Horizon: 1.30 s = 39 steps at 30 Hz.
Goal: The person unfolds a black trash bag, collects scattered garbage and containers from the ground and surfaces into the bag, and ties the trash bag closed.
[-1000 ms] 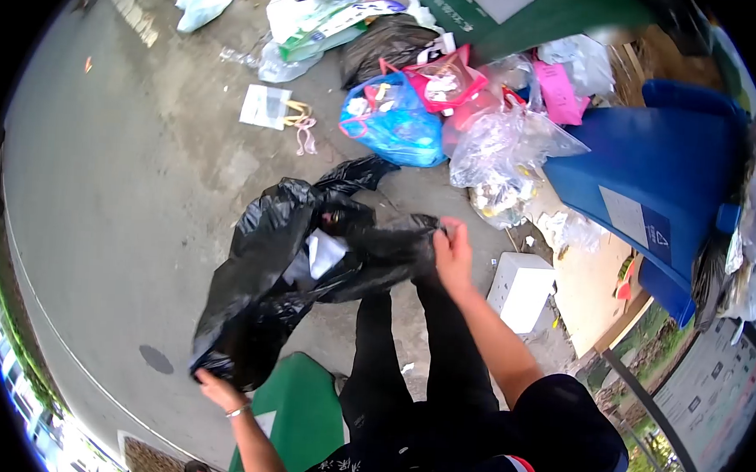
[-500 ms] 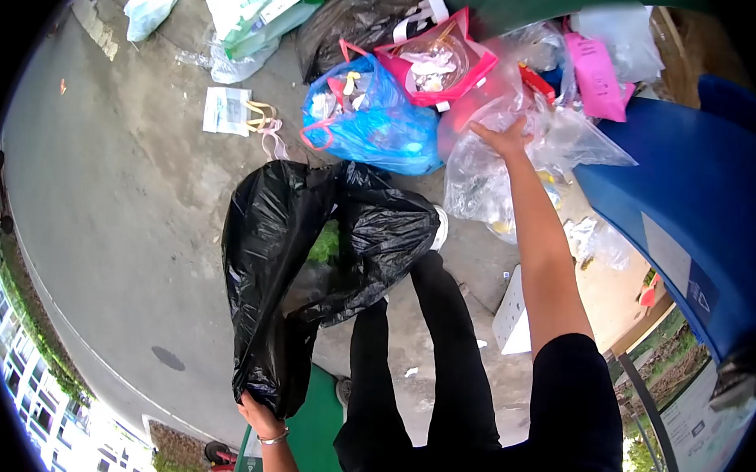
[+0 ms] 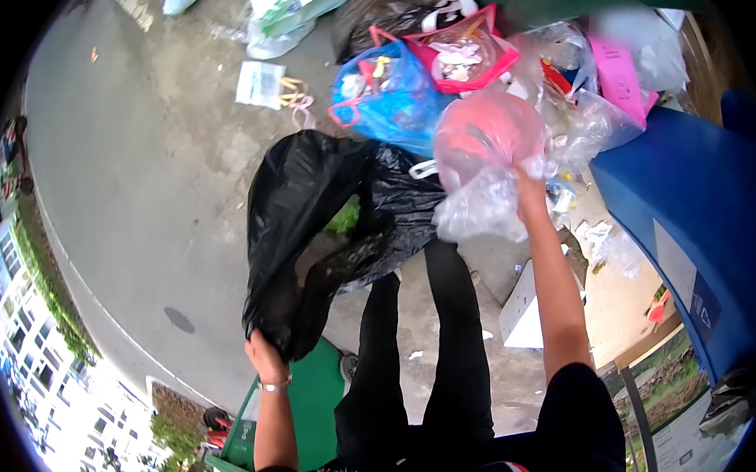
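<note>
A large black garbage bag [image 3: 290, 197] stands with its mouth spread before my legs, a bit of leafy green [image 3: 343, 217] showing inside. My left hand [image 3: 266, 360] is closed on the bag's near edge. My right hand [image 3: 532, 182] grips a clear plastic bag [image 3: 488, 169], its upper part puffed up and pinkish-red, its lower part crumpled. What makes the red colour cannot be made out. The clear bag hangs just right of the black bag's mouth, in front of a blue bag of rubbish [image 3: 393, 104].
Behind lie a pink bag [image 3: 460, 56], a dark bag [image 3: 390, 14] and more loose plastic. A blue bin [image 3: 674, 209] stands at the right, a white box [image 3: 524, 312] near my right arm. A green bin [image 3: 309, 412] is beside my left leg; a white packet [image 3: 259, 84] lies on the pavement.
My right hand has closed on the clear plastic bag and drawn it nearer, out of the pile. My left hand still grips the black bag, whose mouth now looks wider.
</note>
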Each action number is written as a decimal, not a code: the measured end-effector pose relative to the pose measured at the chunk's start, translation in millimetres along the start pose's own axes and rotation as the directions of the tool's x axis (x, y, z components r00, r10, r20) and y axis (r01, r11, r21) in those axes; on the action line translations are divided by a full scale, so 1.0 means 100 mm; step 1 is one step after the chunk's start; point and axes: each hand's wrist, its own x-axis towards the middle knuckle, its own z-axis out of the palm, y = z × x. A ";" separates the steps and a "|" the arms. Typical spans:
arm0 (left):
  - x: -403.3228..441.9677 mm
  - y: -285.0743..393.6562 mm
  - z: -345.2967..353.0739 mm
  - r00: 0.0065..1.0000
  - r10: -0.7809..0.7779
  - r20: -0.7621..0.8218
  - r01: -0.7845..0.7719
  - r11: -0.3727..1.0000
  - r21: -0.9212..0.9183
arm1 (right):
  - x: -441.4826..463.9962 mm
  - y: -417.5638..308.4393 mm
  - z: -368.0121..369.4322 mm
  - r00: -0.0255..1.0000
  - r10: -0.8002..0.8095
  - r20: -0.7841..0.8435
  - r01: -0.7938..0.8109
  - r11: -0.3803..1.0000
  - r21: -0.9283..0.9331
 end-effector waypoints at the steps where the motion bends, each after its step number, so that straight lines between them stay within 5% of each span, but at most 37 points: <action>1: 0.01 0.03 -0.06 0.998 0.039 0.049 -0.041 0.998 0.043 | -0.29 0.03 -0.03 0.979 0.200 0.045 -0.201 0.980 0.010; 2: 0.05 0.09 -0.05 0.991 0.080 0.109 -0.089 0.993 0.082 | -0.60 0.00 -0.08 0.919 0.385 0.084 -0.387 0.922 0.014; 3: -0.08 0.28 0.06 0.984 0.180 0.001 -0.179 0.972 0.150 | -0.99 -0.15 0.00 0.904 0.393 0.167 -0.392 0.919 -0.044; 6: -0.12 0.33 -0.14 0.944 0.329 0.026 -0.317 0.881 0.351 | -1.93 -0.03 0.39 0.801 0.482 0.356 -0.390 0.871 -0.300; 8: -0.18 0.35 -0.33 0.995 0.094 0.012 -0.094 0.995 0.013 | -2.28 0.50 0.72 0.606 0.504 0.616 -0.551 0.824 -0.132; 9: -0.24 0.38 -0.55 0.999 -0.011 -0.038 0.018 0.984 0.177 | -2.44 0.54 0.93 0.515 0.485 0.707 -0.637 0.768 -0.064; 10: -0.22 0.21 -0.91 0.994 -0.090 0.060 0.092 0.995 -0.025 | -2.59 0.56 1.17 0.423 0.444 0.790 -0.717 0.697 -0.008; 11: -0.47 0.34 -1.10 0.963 -0.147 0.225 0.194 0.960 -0.202 | -2.63 0.95 1.46 0.457 0.450 0.768 -0.685 0.728 -0.019; 12: -0.61 0.43 -1.25 0.881 -0.087 0.465 0.179 0.971 -0.157 | -2.67 1.34 1.76 0.489 0.455 0.744 -0.652 0.757 -0.034; 14: -0.79 0.29 -1.68 0.735 0.043 0.676 0.009 0.997 -0.074 | -2.72 1.54 2.04 0.579 0.464 0.670 -0.459 0.865 -0.203; 15: -0.80 0.22 -1.70 0.835 -0.014 0.550 0.150 0.968 -0.203 | -2.72 1.53 2.10 0.578 0.442 0.686 -0.339 0.895 -0.291; 16: -0.74 0.21 -1.63 0.906 -0.055 0.420 0.039 0.998 0.046 | -2.70 1.48 2.11 0.561 0.413 0.717 -0.213 0.909 -0.357; 18: -0.52 0.15 -1.30 0.973 -0.221 0.073 0.225 0.973 -0.046 | -2.65 1.19 2.02 0.484 0.305 0.820 0.063 0.923 -0.380; 22: -0.07 0.03 -0.73 0.984 -0.177 0.018 0.176 0.949 -0.262 | -2.01 0.31 1.42 0.379 -0.118 0.918 0.473 0.877 -0.083; 23: -0.03 0.11 -0.65 0.955 -0.264 0.134 0.291 0.920 -0.264 | -1.62 0.00 1.20 0.362 0.075 0.929 0.477 0.842 -0.254; 24: 0.12 -0.03 -0.61 0.942 -0.282 0.183 0.328 0.890 -0.318 | -1.09 0.79 0.90 0.523 0.116 0.845 0.637 0.605 -0.477; 26: 0.12 0.09 -0.17 0.933 -0.337 0.123 0.359 0.866 -0.348 | -0.23 0.53 0.22 0.854 0.227 0.468 0.287 0.545 -0.788; 27: 0.12 0.07 -0.04 0.932 -0.341 0.124 0.363 0.867 -0.340 | 0.15 0.77 -0.23 0.937 -0.196 0.288 0.348 0.479 -0.806; 28: 0.13 0.03 0.10 0.957 -0.283 0.069 0.291 0.929 -0.227 | 0.54 0.80 -0.51 0.956 -0.238 0.172 0.189 0.047 -0.981; 30: 0.12 -0.08 0.34 0.976 -0.216 0.015 0.217 0.971 -0.102 | 0.80 0.56 -0.68 0.996 -0.069 -0.053 -0.061 -0.113 -0.992; 31: 0.08 -0.12 0.43 0.990 -0.140 0.022 0.138 0.988 0.062 | 0.86 0.62 -0.73 0.998 -0.060 -0.022 -0.031 -0.163 -0.986; 34: 0.05 -0.26 0.48 0.966 -0.240 0.093 0.232 0.969 0.089 | 1.12 0.95 -0.95 0.995 -0.087 0.052 0.033 -0.213 -0.977; 36: 0.05 -0.31 0.40 0.919 -0.304 0.250 0.280 0.951 0.128 | 1.11 0.86 -1.05 0.952 -0.250 0.175 0.133 -0.178 -0.975; 38: -0.08 -0.17 0.47 0.948 -0.276 0.158 0.264 0.960 0.096 | 1.04 0.61 -1.20 0.849 -0.218 0.481 0.439 -0.215 -0.872; 39: -0.09 -0.12 0.47 0.947 -0.280 0.159 0.263 0.958 0.118 | 1.03 0.45 -1.21 0.843 -0.230 0.486 0.443 -0.216 -0.870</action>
